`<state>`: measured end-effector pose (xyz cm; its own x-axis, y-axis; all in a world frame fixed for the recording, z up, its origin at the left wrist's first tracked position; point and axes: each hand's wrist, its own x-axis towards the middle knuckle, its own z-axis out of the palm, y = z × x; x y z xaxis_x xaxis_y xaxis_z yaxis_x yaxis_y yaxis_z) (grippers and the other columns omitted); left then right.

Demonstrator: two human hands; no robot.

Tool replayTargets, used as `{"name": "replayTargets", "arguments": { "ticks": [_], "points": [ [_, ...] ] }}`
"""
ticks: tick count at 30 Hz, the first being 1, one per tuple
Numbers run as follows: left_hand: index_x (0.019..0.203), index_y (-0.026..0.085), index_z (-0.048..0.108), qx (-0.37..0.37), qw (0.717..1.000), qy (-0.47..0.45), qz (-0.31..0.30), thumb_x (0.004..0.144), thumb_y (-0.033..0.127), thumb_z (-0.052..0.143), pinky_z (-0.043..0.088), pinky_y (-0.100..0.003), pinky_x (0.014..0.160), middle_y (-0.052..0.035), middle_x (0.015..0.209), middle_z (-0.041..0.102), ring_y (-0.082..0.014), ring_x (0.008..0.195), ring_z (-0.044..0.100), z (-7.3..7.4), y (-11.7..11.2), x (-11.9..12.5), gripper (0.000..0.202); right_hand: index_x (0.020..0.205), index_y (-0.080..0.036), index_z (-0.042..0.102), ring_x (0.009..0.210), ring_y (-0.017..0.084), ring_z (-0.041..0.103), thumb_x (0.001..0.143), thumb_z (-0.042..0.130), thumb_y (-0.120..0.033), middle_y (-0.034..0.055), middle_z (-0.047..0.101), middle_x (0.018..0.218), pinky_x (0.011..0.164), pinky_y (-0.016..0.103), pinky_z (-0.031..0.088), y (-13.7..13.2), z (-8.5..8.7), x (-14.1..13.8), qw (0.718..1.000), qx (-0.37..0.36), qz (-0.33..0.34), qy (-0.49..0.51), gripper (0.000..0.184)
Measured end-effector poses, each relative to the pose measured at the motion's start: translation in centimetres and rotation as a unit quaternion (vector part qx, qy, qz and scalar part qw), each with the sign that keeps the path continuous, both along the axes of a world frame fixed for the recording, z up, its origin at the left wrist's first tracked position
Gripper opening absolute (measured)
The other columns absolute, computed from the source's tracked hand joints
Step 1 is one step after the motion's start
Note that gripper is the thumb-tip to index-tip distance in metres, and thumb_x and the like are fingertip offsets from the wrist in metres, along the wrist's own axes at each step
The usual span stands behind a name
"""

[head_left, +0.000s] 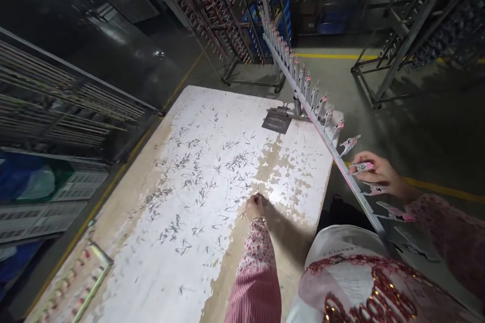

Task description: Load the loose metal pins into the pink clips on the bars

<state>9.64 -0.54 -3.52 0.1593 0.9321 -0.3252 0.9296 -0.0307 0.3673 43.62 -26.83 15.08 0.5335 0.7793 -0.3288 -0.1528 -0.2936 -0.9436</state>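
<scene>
My left hand (255, 207) is low over the worn white table, its fingers pinched together. What is at its fingertips is too small to make out. Many thin, bent metal wire pieces (237, 161) lie scattered on the tabletop just beyond and left of it. My right hand (379, 174) grips a grey clip (361, 167) with pink marks, between thumb and fingers. That clip is one of a row along a long grey metal bar (326, 139), which slants from the upper middle to the lower right. Neighbouring clips (350, 145) stand up from the bar.
A metal stand with a dark plate (276, 121) sits at the table's far edge under the bar. A greenish frame with small pieces (93, 282) lies at the near left corner. Racks (68, 86) stand at left, behind and at right (401, 35).
</scene>
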Motion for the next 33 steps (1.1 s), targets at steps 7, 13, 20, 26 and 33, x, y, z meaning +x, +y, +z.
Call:
{"name": "replayTargets", "arguments": {
  "ticks": [7,13,20,26,33],
  "points": [
    [0.078,0.014,0.057,0.047,0.993,-0.105,0.007,0.081,0.023,0.063,0.046,-0.032,0.072,-0.003,0.073,0.06,-0.0173,0.073,0.059,0.4,2.2,2.5,0.011,0.09,-0.023,0.052,0.07,0.017,0.062,0.067,0.074,-0.044,0.0048,0.066,0.083,0.066,0.031,0.051,-0.2,-1.2,0.3,1.0,0.023,0.007,-0.006,0.038],
    [0.06,0.018,0.052,0.028,0.981,-0.192,-0.003,0.08,0.024,0.062,0.043,-0.027,0.058,0.0044,0.05,0.049,-0.0122,0.051,0.051,2.6,3.3,3.8,0.023,0.095,-0.02,0.058,0.073,0.018,0.063,0.065,0.076,-0.046,0.004,0.066,0.081,0.071,0.033,0.051,-0.1,-2.1,1.0,0.998,0.045,0.051,-0.021,0.044],
    [0.08,0.015,0.063,-0.028,0.954,-0.297,-0.031,0.075,0.044,0.059,0.049,-0.027,0.057,-0.0074,0.073,0.07,-0.0183,0.065,0.065,8.4,1.9,6.7,0.03,0.098,-0.016,0.066,0.079,0.017,0.061,0.076,0.069,-0.049,0.0062,0.066,0.09,0.074,0.029,0.047,0.6,-2.8,2.4,0.957,0.07,0.155,-0.236,0.04],
    [0.09,0.015,0.067,-0.08,0.876,-0.432,-0.2,0.078,0.039,0.067,0.053,-0.03,0.074,-0.0057,0.08,0.07,-0.0174,0.076,0.066,17.7,-3.9,15.0,0.027,0.089,-0.015,0.066,0.072,0.015,0.058,0.084,0.062,-0.048,0.0043,0.062,0.086,0.069,0.026,0.043,1.3,-3.6,1.8,0.897,0.061,0.197,-0.392,0.034],
    [0.091,0.019,0.07,-0.012,0.813,-0.444,-0.377,0.084,0.029,0.065,0.052,-0.027,0.073,-0.0043,0.086,0.072,-0.0162,0.078,0.066,23.7,-9.6,21.3,0.013,0.075,-0.014,0.065,0.066,0.012,0.056,0.086,0.062,-0.043,0.0012,0.062,0.075,0.063,0.023,0.038,1.2,-2.4,1.4,0.873,0.052,0.189,-0.446,0.03]
  ]
}}
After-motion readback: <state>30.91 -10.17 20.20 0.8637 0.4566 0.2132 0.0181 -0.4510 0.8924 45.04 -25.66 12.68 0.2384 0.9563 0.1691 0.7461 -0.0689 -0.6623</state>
